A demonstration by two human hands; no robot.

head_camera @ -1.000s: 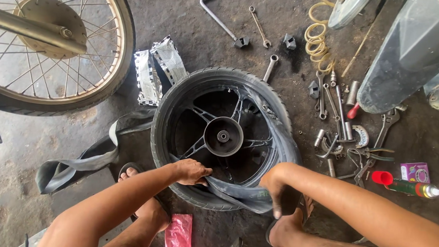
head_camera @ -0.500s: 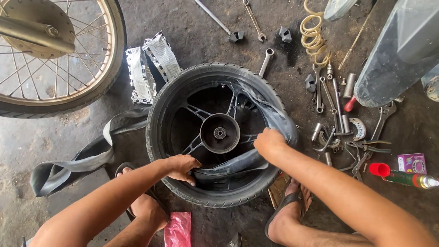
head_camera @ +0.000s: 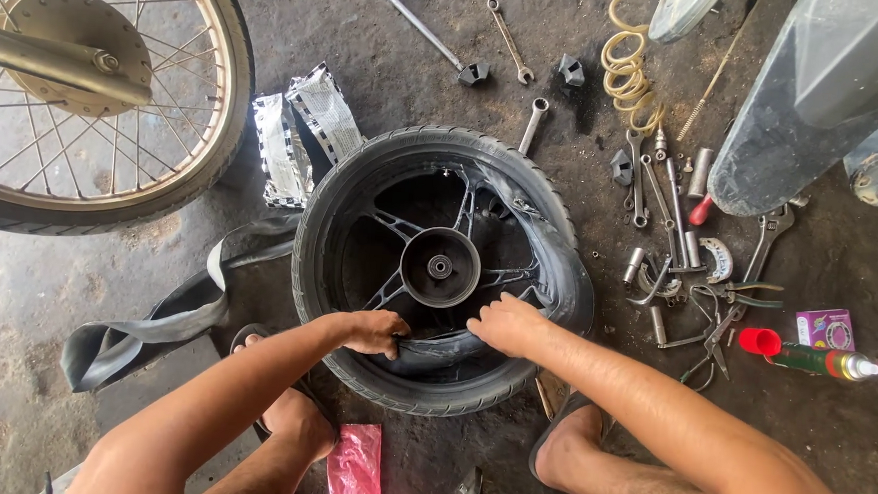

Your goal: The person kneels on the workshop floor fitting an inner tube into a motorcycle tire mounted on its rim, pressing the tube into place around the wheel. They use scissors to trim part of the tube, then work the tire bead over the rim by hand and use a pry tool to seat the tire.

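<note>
Black inner tube (head_camera: 558, 273) is pressed into the tyre (head_camera: 421, 391) by both hands: left hand (head_camera: 375, 331) curled gripping it, right hand (head_camera: 508, 324) flattened on it.

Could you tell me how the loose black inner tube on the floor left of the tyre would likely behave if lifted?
The inner tube lies flat and folded, so it would probably droop limply. It looks thin and deflated, so likely light. Its rubber surface probably grips rather than slips.

Even daylight, moderately bright, no harsh glare. Soft shadows lie under the tyre (head_camera: 437, 277) and the spoked wheel (head_camera: 97, 89). Focus is sharp centrally; wide-angle distortion bends the edges. Forearms at the bottom edge appear slightly soft.
</note>
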